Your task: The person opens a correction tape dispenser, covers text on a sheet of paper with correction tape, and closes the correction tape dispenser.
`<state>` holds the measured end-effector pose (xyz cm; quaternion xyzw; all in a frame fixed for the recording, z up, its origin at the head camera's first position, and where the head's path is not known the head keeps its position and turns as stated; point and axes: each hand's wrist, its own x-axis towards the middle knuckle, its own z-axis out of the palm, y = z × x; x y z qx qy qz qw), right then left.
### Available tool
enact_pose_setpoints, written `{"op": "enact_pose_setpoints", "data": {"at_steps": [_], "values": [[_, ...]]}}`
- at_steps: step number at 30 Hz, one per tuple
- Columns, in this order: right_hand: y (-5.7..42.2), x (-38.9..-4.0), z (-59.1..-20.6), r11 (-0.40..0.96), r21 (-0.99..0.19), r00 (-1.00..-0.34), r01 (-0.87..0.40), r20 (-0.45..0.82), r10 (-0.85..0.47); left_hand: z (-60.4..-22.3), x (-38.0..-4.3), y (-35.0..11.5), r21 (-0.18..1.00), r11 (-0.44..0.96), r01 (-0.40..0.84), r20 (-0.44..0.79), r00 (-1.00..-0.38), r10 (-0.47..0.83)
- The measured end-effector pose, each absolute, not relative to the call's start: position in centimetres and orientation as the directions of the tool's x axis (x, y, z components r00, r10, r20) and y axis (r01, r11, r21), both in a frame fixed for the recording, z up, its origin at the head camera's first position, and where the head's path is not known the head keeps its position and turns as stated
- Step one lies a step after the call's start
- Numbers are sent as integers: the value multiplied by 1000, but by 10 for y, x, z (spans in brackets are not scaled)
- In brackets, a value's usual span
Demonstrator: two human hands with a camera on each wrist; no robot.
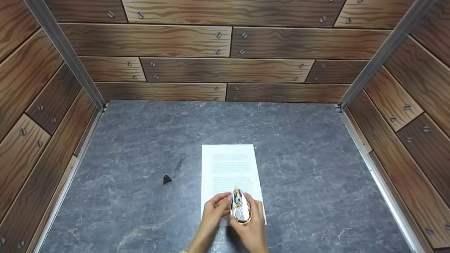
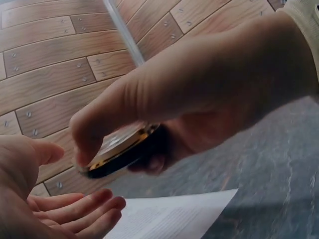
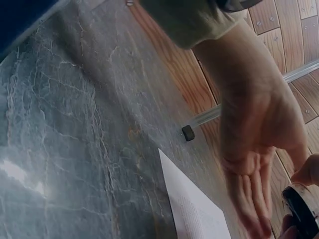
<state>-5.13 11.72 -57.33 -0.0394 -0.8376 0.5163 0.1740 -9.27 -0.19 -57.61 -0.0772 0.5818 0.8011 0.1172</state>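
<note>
My right hand (image 1: 250,219) grips a correction tape dispenser (image 1: 241,211), thumb on one side and fingers on the other. The dispenser has a clear shell, a dark side and an orange tip pointing away from me, held over the printed sheet (image 1: 228,158). In the left wrist view the right hand (image 2: 149,99) wraps over the dispenser (image 2: 124,149). My left hand (image 1: 215,209) is just left of it, its fingers relaxed and holding nothing. Its palm is turned up in the right wrist view, where the left hand (image 3: 254,134) stands apart from the dispenser (image 3: 299,211).
A small black cap-like piece (image 1: 167,179) lies on the grey marbled table (image 1: 140,147), left of the sheet. Wood-patterned walls (image 1: 225,70) with metal corner posts (image 1: 66,52) enclose the table at the back and sides.
</note>
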Motion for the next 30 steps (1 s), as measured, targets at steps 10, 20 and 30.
{"op": "enact_pose_setpoints", "data": {"at_steps": [10, 20, 30], "values": [[115, -50, -581, 472, -872, -936, -132, 267, 231, -568, -91, 11, 897, -328, -296, -280, -955, 96], [119, -53, -575, 339, -939, -964, -50, 134, 228, -566, -93, 11, 889, -381, -255, -260, -965, 40], [124, -58, -564, -302, -936, -973, 182, -215, 80, -570, -87, 18, 846, -533, 13, -105, -976, -191]]}}
